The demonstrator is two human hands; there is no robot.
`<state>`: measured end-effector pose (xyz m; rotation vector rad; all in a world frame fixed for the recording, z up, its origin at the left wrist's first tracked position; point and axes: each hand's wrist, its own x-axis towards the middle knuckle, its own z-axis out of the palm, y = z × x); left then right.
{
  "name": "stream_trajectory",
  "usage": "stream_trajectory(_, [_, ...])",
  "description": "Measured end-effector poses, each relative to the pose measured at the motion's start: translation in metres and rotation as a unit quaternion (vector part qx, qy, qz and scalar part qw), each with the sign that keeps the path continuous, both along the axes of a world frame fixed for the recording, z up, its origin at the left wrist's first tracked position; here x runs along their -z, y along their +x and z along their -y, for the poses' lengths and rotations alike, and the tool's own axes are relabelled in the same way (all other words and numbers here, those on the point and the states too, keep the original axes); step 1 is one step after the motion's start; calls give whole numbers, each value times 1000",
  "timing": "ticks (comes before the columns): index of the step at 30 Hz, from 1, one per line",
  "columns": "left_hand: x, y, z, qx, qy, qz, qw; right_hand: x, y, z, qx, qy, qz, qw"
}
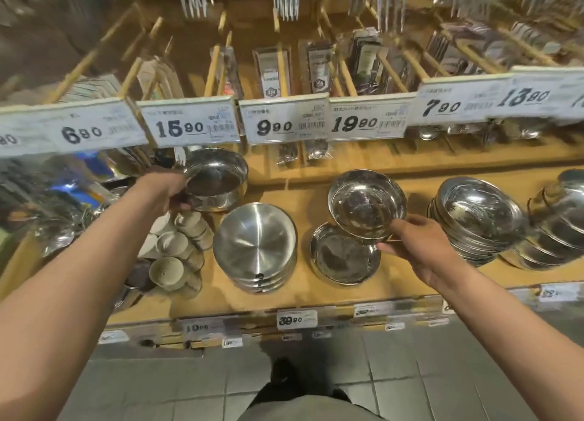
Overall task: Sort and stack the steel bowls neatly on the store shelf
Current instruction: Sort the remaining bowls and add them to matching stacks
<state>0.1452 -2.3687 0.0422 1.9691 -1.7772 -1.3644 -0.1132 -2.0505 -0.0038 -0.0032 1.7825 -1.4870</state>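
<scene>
**Two steel bowls lifted over the shelf**

Above the wooden store shelf (410, 196), both hands hold a steel bowl clear of the board. At the left, the left hand (170, 193) grips a deep, straight-sided bowl (218, 183) by its near rim, fingers curled over the edge, just under the 15.90 price tag (189, 125). At the right, the right hand (410, 246) pinches a rounded bowl (366, 205) at its near edge, thumb on the rim and fingers below; this bowl tilts toward the camera and hangs partly over a shallow steel dish (344, 256) that lies on the shelf.

Between the two hands, a stack of wide matte steel bowls (256, 246) sits on the shelf, nested evenly. Left of that stack lies a heap of small pale cups (177, 246), some on their sides. Farther right stands a leaning stack of shiny bowls (474, 221), and beyond it another stack (556, 227) at the frame's edge, blurred. Packaged cutlery (271, 72) hangs on the pegs above the price tags.
</scene>
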Motion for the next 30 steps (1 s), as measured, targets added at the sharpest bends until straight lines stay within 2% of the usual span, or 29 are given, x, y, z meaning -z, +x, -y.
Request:
stream_trajectory(13, [-20, 11, -81, -78, -32, -55, 995, -11, 1, -35, -28, -28, 32, 999])
stream_trajectory(20, [-33, 21, -121, -84, -30, -73, 993, -15, 8, -43, -71, -30, 48, 996])
stream_trajectory(30, [-34, 25, -171, -93, -25, -98, 990, -13, 11, -56, -75, -34, 36, 996])
